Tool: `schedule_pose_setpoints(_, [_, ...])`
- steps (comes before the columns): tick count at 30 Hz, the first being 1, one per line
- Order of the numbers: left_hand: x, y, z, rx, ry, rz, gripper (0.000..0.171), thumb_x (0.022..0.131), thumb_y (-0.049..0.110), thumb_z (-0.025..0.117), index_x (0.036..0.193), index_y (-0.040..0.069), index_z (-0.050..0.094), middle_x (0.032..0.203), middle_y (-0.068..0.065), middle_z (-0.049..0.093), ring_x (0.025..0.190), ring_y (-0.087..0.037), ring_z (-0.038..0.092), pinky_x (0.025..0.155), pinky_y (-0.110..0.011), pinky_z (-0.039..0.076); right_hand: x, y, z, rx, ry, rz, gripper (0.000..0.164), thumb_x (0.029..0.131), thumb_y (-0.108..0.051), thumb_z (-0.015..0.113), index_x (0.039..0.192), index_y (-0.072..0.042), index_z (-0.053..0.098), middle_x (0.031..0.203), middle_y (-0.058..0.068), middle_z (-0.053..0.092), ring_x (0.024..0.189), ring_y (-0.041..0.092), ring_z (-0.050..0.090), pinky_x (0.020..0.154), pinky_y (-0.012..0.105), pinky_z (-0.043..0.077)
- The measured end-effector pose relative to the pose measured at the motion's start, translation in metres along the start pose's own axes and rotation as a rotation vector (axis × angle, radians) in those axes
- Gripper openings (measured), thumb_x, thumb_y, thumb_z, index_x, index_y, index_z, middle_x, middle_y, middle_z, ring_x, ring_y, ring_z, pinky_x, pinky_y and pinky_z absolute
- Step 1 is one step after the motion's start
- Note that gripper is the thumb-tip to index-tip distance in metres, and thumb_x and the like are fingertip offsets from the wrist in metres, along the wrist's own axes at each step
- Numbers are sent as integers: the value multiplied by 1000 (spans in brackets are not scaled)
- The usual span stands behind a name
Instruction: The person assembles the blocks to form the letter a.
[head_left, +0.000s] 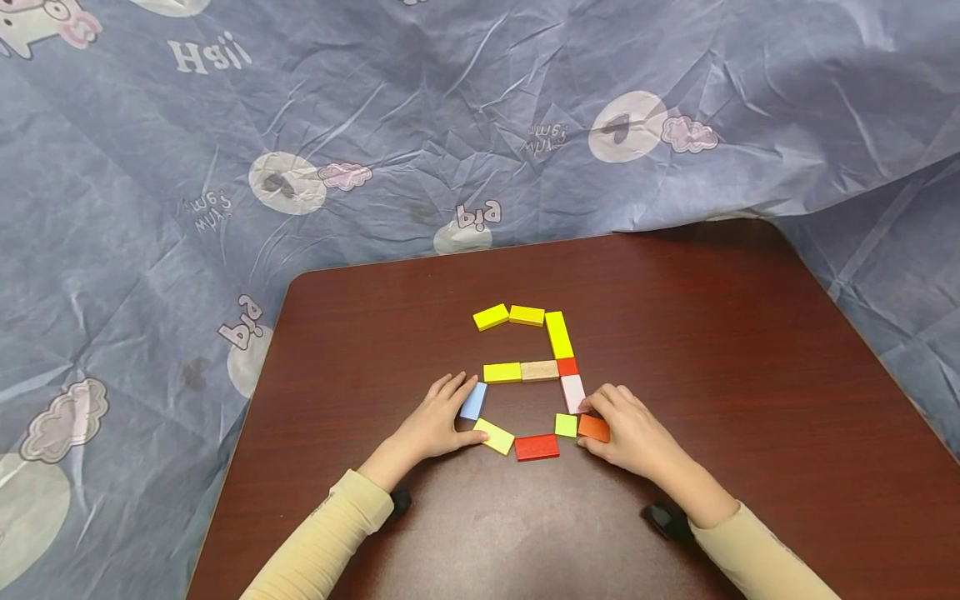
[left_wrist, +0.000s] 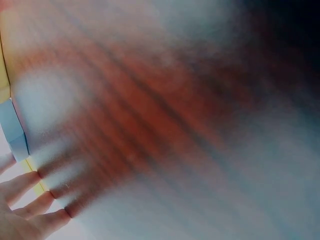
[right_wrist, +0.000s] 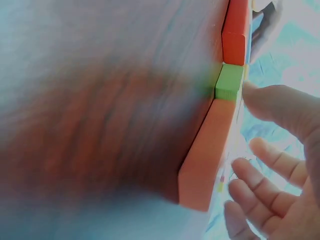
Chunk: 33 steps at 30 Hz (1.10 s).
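Flat coloured blocks lie on the table in a bent, looping outline. My left hand has its fingers spread beside a blue block, and its thumb reaches a pale yellow block. My right hand rests around an orange block, its thumb and index finger on opposite sides. In the right wrist view its fingers look loose and parted beside the orange block, with the thumb near a green block. A pink block lies just above the right fingertips. A red block lies between the hands.
Farther back lie several bright yellow blocks, a plain wood block and a small red block. The brown table meets a blue-grey patterned cloth behind. Dark wrist devices sit under the forearms.
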<state>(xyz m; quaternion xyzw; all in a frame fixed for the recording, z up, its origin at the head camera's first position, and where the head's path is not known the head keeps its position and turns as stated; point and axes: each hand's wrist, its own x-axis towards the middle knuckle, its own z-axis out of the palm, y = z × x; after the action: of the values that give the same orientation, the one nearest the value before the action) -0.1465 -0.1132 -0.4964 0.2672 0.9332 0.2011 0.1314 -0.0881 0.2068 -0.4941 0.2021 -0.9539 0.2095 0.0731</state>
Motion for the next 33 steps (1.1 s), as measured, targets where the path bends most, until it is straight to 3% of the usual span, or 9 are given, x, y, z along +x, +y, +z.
schedule_pose_setpoints(10, [0, 0, 0, 9, 5, 0, 94, 82, 51, 75, 155, 9, 32, 157, -19, 33, 146, -42, 27, 114, -53, 34, -16, 4, -1, 21, -4, 64, 37, 71, -10, 85, 98, -8, 60, 91, 0, 55, 83, 16, 50, 73, 34, 47])
schedule_pose_setpoints(33, [0, 0, 0, 2, 0, -8, 94, 83, 51, 75, 155, 10, 32, 158, -19, 32, 146, -42, 26, 114, -54, 34, -17, 3, 1, 42, -1, 105, 37, 71, -12, 87, 98, -9, 62, 92, -1, 56, 84, 14, 50, 73, 34, 50])
